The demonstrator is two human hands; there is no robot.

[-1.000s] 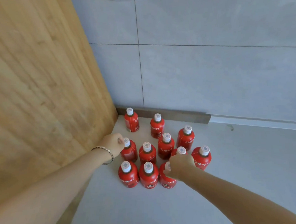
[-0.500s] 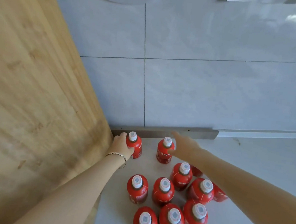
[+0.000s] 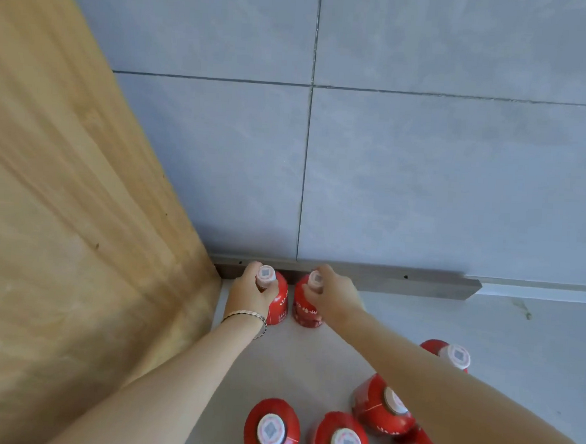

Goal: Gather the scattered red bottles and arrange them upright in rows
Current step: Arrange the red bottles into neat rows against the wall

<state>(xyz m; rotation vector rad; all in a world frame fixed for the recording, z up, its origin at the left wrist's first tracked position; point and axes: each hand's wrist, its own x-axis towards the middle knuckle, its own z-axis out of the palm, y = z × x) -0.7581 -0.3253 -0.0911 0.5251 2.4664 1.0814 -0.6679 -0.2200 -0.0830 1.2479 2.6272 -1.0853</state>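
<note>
Item: red bottles with white caps, standing on a pale grey floor in the corner where a wooden panel [image 3: 77,243] met a grey tiled wall [image 3: 424,178]. Back pair: two bottles stood upright side by side, just in front of the dark skirting strip [image 3: 384,279] at the foot of the wall, near but not touching each other. The left hand [image 3: 251,293], a thin bracelet [image 3: 244,316] at its wrist, was closed round the neck of the left-hand bottle [image 3: 278,303], which was the one nearest the wooden panel. The right hand [image 3: 335,298] gripped the neck of the right-hand bottle [image 3: 305,308], its white cap partly covered by the fingers. Front group: at the lower edge of the view, well apart from the back pair, at least four further bottles stood upright, namely one at lower centre [image 3: 271,428], one beside it [image 3: 338,439], one partly hidden under the right forearm [image 3: 376,408], and one beyond that forearm [image 3: 453,357]; a red shape at the very bottom edge could have been another, but too little showed to tell. No bottle lay on its side in view. Status, as judged: gathering appeared largely complete and every visible bottle was upright; the alignment remained unfinished, since the front bottles sat in a loose cluster and a wide bare gap separated them from the back pair, leaving rows to be closed up and straightened.
</note>
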